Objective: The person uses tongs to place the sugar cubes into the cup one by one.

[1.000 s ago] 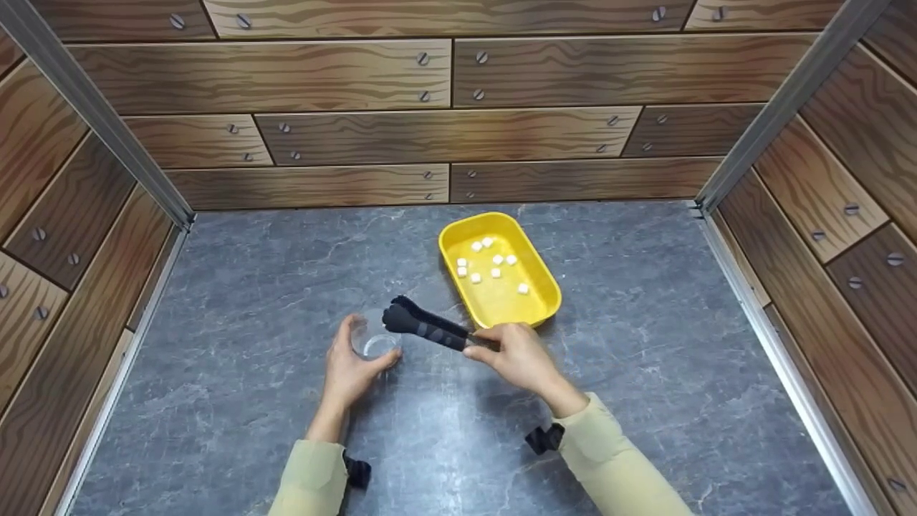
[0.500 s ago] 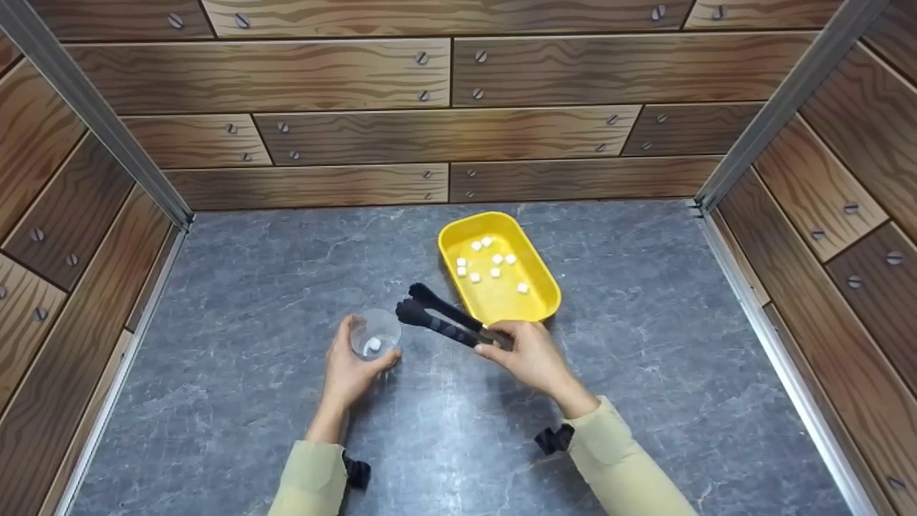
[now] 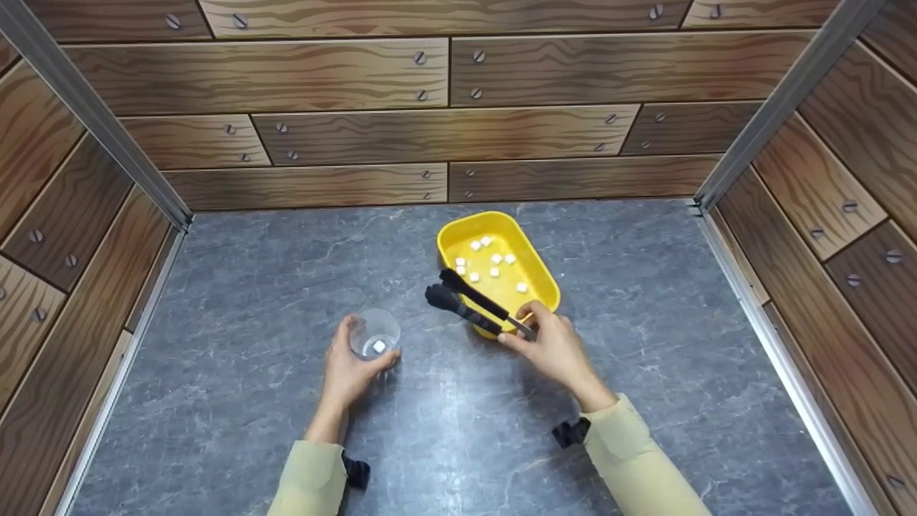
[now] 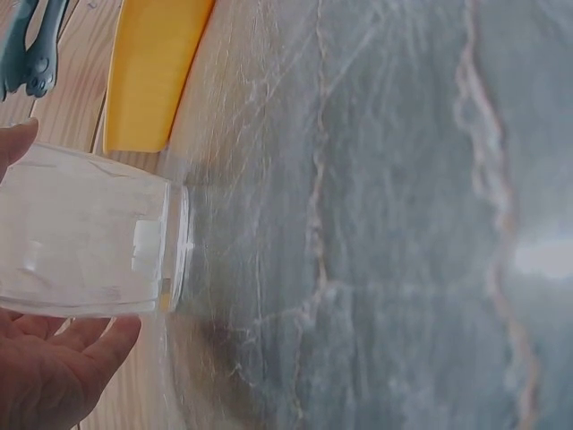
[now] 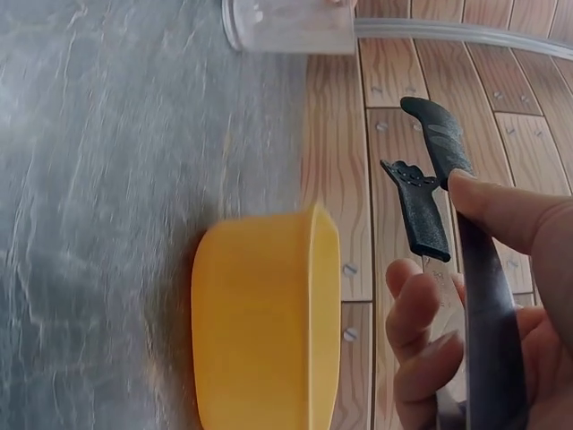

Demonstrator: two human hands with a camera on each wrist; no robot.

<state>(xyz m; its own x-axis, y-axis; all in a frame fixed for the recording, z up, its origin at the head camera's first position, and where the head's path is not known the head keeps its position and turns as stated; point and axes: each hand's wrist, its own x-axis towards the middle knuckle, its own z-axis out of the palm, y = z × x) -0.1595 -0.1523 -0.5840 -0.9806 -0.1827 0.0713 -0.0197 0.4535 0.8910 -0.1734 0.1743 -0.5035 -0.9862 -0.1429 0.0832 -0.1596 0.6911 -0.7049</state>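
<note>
My left hand [image 3: 349, 369] grips a clear plastic cup [image 3: 372, 326] that stands upright on the table. One white cube [image 3: 379, 346] lies at the bottom of that cup; the left wrist view shows the cup [image 4: 81, 233] between thumb and fingers. In my right hand [image 3: 555, 347] is a pair of black-tipped tongs [image 3: 480, 308], held by its metal arms with the tips spread apart and nothing between them. The tips hover by the near left rim of a yellow tray [image 3: 541, 276], above it. Several white cubes [image 3: 495, 272] lie scattered in the tray.
Grey marbled table surface [image 3: 251, 287] lies around the tray and cup. Wood-patterned walls [image 3: 344, 136] with metal corner strips enclose the back and both sides.
The tongs have opened and moved right, away from the cup and toward the tray. A white cube has come to lie in the cup. The left hand has stayed in place.
</note>
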